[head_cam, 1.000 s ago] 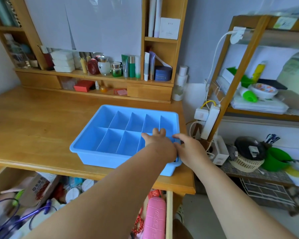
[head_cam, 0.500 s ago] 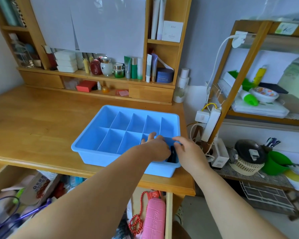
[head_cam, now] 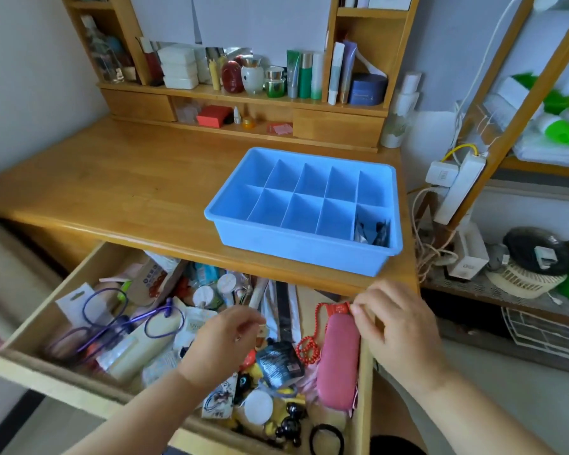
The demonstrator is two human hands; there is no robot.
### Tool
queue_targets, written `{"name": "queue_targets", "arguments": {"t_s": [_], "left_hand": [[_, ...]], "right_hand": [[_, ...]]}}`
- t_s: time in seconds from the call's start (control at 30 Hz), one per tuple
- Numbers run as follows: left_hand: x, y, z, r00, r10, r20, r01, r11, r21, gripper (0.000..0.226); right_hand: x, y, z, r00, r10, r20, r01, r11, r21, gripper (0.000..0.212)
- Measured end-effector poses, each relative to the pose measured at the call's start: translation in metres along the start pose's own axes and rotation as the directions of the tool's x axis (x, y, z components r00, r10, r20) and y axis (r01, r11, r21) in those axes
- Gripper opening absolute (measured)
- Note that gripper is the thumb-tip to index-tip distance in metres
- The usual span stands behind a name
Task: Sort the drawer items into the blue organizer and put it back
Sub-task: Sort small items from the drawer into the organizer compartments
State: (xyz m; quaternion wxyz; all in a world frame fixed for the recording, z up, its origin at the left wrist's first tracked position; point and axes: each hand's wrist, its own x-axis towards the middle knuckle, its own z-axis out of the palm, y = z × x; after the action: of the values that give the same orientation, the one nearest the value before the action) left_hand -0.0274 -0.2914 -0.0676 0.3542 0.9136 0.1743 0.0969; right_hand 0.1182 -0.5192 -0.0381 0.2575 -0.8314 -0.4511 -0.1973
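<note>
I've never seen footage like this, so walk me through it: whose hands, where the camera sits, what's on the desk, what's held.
There is no machine: a person's two bare hands, filmed by a camera worn on the head, looking down. On the wooden desk sits a blue organizer; only its near right compartment holds dark items. Below is an open, cluttered drawer. The left hand hovers over it, fingers curled; whether it holds anything is unclear. The right hand pinches a small red item beside a pink case.
</note>
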Motion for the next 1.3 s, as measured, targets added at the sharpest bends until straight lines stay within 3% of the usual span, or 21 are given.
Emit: {"name": "queue_targets", "arguments": {"t_s": [0.03,0.1,0.17,0.23,0.3,0.37,0.4,0.47,0.53,0.6,0.63,0.7,0.73,0.77,0.8,0.87,0.97,1.03,1.1,1.17,1.3], "left_hand": [[-0.009,-0.015,0.006,0.996,-0.078,0.036,0.077,0.997,0.029,0.023],[-0.019,-0.029,0.018,0.975,-0.173,0.139,0.16,0.982,0.099,0.014],[-0.019,-0.033,0.035,0.937,-0.226,0.266,0.168,0.96,0.224,0.041],[-0.013,-0.031,0.053,0.92,-0.267,0.287,0.158,0.923,0.351,0.063],[-0.006,-0.028,0.067,0.915,-0.318,0.247,0.185,0.877,0.444,0.074],[0.0,-0.026,0.075,0.894,-0.366,0.258,0.213,0.854,0.475,0.08],[0.002,-0.023,0.076,0.885,-0.381,0.266,0.225,0.852,0.472,0.074],[0.003,-0.017,0.07,0.896,-0.348,0.275,0.226,0.892,0.392,0.042],[-0.001,-0.014,0.061,0.934,-0.247,0.257,0.198,0.959,0.202,0.013],[-0.006,-0.013,0.05,0.972,-0.114,0.207,0.109,0.993,0.035,0.024],[-0.009,-0.009,0.042,0.987,-0.043,0.154,0.047,0.999,-0.022,0.028],[-0.011,0.0,0.028,0.993,0.115,0.024,-0.113,0.991,-0.067,0.025],[-0.009,0.007,0.022,0.978,0.205,-0.039,-0.207,0.977,-0.056,0.02],[-0.005,0.014,0.017,0.953,0.286,-0.1,-0.291,0.956,-0.035,0.017],[-0.001,0.023,0.012,0.919,0.364,-0.153,-0.371,0.928,-0.018,0.016],[0.011,0.041,0.003,0.839,0.494,-0.227,-0.509,0.861,-0.012,0.016],[0.037,0.058,-0.011,0.777,0.565,-0.278,-0.565,0.82,0.088,0.032],[0.061,0.057,-0.019,0.814,0.506,-0.284,-0.468,0.862,0.195,0.047],[0.08,0.051,-0.024,0.885,0.396,-0.245,-0.332,0.905,0.264,0.056],[0.089,0.046,-0.023,0.931,0.318,-0.18,-0.249,0.912,0.326,0.056],[0.09,0.041,-0.018,0.927,0.336,-0.17,-0.248,0.884,0.397,0.055]], "right_hand": [[-0.01,-0.01,0.014,0.979,0.019,0.202,-0.025,0.999,0.028,0.017],[-0.03,-0.026,0.045,0.843,0.091,0.531,-0.158,0.984,0.082,0.023],[-0.042,-0.037,0.07,0.717,0.121,0.686,-0.249,0.964,0.09,0.036],[-0.043,-0.047,0.085,0.697,0.153,0.7,-0.252,0.967,0.039,0.041],[-0.04,-0.052,0.097,0.701,0.212,0.681,-0.274,0.962,-0.017,0.045],[-0.038,-0.054,0.105,0.658,0.27,0.703,-0.317,0.946,-0.067,0.051],[-0.036,-0.053,0.106,0.626,0.292,0.723,-0.346,0.935,-0.078,0.054],[-0.033,-0.051,0.102,0.579,0.338,0.742,-0.466,0.884,-0.04,0.053],[-0.029,-0.048,0.093,0.579,0.407,0.707,-0.605,0.796,0.037,0.038],[-0.022,-0.046,0.079,0.534,0.476,0.698,-0.741,0.662,0.116,0.019],[-0.017,-0.045,0.07,0.478,0.485,0.732,-0.821,0.542,0.177,0.021],[-0.005,-0.043,0.052,0.316,0.387,0.866,-0.949,0.141,0.283,0.039],[0.003,-0.043,0.042,0.287,0.318,0.904,-0.947,-0.049,0.318,0.044],[0.01,-0.044,0.032,0.312,0.281,0.908,-0.921,-0.146,0.362,0.041],[0.016,-0.047,0.021,0.374,0.285,0.882,-0.894,-0.141,0.425,0.031],[0.028,-0.051,-0.002,0.531,0.367,0.764,-0.832,0.056,0.552,0.007],[0.061,-0.038,-0.047,0.792,0.472,0.388,-0.608,0.543,0.579,0.013],[0.091,-0.013,-0.075,0.865,0.467,0.185,-0.499,0.753,0.429,0.025],[0.121,0.014,-0.084,0.853,0.497,0.161,-0.522,0.821,0.23,0.039],[0.145,0.035,-0.074,0.811,0.541,0.222,-0.56,0.828,0.029,0.042],[0.168,0.05,-0.042,0.67,0.609,0.425,-0.594,0.783,-0.187,0.05]]}}
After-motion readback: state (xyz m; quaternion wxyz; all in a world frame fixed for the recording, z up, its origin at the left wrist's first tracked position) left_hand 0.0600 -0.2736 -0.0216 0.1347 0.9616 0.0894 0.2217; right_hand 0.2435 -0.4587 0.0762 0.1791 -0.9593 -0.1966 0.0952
